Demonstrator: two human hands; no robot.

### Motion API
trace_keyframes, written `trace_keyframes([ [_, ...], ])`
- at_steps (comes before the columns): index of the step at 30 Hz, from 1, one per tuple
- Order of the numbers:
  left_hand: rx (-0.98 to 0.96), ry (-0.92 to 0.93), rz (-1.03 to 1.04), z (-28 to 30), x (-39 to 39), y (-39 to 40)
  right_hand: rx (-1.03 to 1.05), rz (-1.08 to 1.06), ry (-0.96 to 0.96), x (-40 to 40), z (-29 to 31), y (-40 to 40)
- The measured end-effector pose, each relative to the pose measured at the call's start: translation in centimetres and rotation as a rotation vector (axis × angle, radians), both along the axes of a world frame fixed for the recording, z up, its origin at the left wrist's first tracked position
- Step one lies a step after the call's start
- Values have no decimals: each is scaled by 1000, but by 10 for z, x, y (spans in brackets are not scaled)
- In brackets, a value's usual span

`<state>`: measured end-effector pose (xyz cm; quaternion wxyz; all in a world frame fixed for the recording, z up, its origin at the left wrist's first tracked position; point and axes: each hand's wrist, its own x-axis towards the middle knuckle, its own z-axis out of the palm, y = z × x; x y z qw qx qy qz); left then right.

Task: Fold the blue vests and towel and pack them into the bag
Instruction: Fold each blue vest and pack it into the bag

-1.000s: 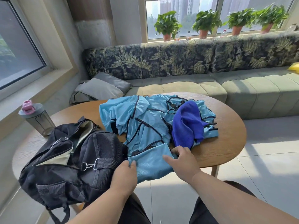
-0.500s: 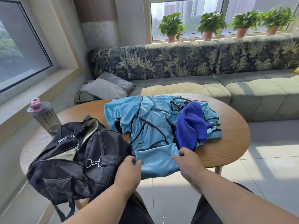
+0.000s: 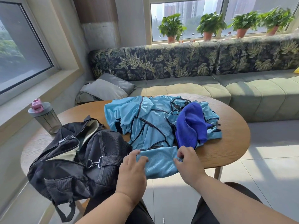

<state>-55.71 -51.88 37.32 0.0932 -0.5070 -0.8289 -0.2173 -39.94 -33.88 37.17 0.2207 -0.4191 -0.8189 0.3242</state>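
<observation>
A heap of light blue mesh vests (image 3: pixel 150 123) with black trim lies crumpled on the oval wooden table (image 3: pixel 229 146). A dark blue towel (image 3: pixel 191 125) is draped over the heap's right side. One vest's hem (image 3: pixel 160 160) hangs over the near table edge. My left hand (image 3: pixel 132 170) pinches its left corner, and my right hand (image 3: pixel 187 164) pinches its right corner. A black bag (image 3: pixel 76 157) lies open on the table's left, right beside my left hand.
A grey shaker bottle (image 3: pixel 43 115) with a pink cap stands at the table's far left. A green sofa (image 3: pixel 242 92) with grey cushions runs behind the table. Potted plants (image 3: pixel 208 25) line the windowsill. Tiled floor lies to the right.
Both hands have shifted slightly upward along the hanging vest hem and now pinch its two corners. The camera view has tilted a little; the heap, towel and bag have not moved.
</observation>
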Motion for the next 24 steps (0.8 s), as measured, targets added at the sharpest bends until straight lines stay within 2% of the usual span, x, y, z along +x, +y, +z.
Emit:
trace_keyframes([
  [2,-65,125,-101,-1,-4,3,303,98,18,4,-4,-4],
  [4,-115,168,-161,-1,-4,2,544,269,13,7,-5,-7],
  [7,-219,154,-163,-2,-4,-2,496,540,-263,8,-2,-15],
  [9,-328,174,-162,-4,-5,-6,501,587,-423,6,-6,-16],
  [11,-407,199,-157,-6,-8,-6,576,577,-498,2,-9,-17],
  [16,-362,248,-138,2,-15,-1,726,468,-392,-9,-10,-15],
  [19,-261,154,-137,17,-17,-2,678,436,-285,-10,-1,-14],
  [22,-146,-81,-154,43,-15,-9,471,377,-131,-9,25,-14],
  [24,-40,-326,-147,68,-14,-16,266,410,-57,-7,52,-14],
])
